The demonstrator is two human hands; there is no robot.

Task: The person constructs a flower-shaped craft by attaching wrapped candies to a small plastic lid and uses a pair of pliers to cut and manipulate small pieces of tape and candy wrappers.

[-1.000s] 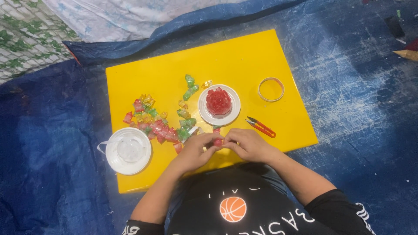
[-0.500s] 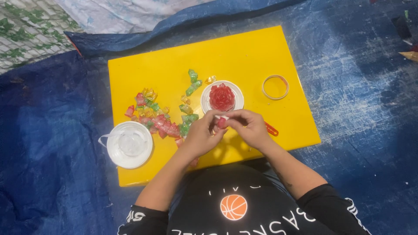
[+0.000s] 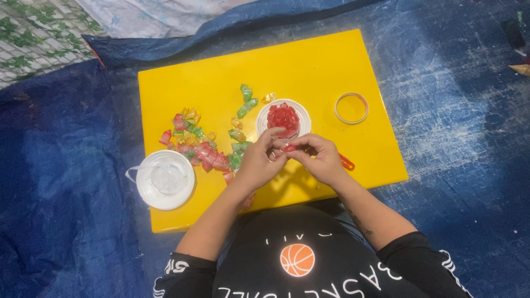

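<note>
Pinching a small red piece (image 3: 289, 148), mostly hidden by fingers (image 3: 274, 144), scissors (image 3: 346, 162) half covered

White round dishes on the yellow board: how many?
2. One white dish sits at the board's left front edge, looking empty. The other holds red pieces, just beyond the hands. Nothing seems to hide a third.
</note>
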